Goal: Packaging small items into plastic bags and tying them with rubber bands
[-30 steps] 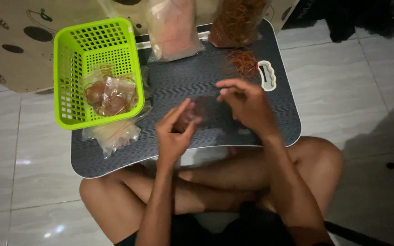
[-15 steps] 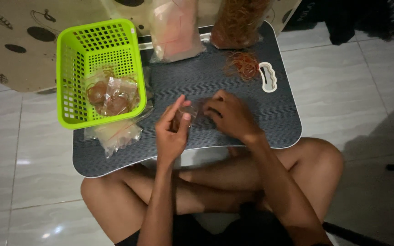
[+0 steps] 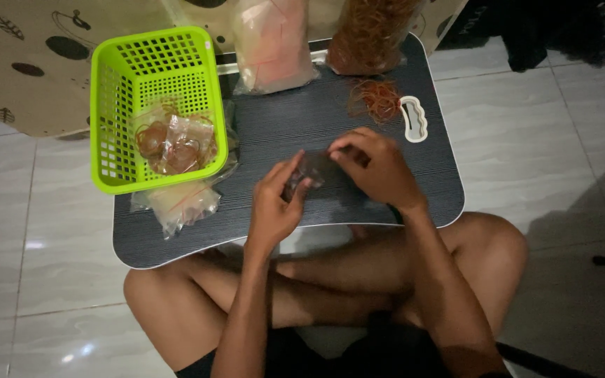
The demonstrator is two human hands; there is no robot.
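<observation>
Far to the left of the hands, a bright green plastic basket with holes (image 3: 155,105) is seen. A few small clear bags filled with brown things (image 3: 176,143) are already lying inside it, so some of the packing looks done. Just under the basket, on the dark grey lap table with a striped top (image 3: 274,126), a flat stack of clear plastic bags with red strips (image 3: 183,203) is left waiting, so more work seems to be left.

The left hand (image 3: 278,203) is curled around one side of a small clear bag with something dark in it (image 3: 309,171). The bag is pinched between thumb and fingers. The right hand (image 3: 379,168) is closed on the other side of the same bag, with the fingertips bent down onto it. The bag is held just above the middle of the table, between both hands. Whether it is tied shut cannot be told.

Above the hands, a big clear bag of pale pink pieces (image 3: 274,45) is standing. Up and to the right of the right hand, a loose pile of orange rubber bands (image 3: 376,98) is lying beside a white cut-out handle (image 3: 414,119), and a large bag full of orange rubber bands (image 3: 372,35) is set behind the pile.
</observation>
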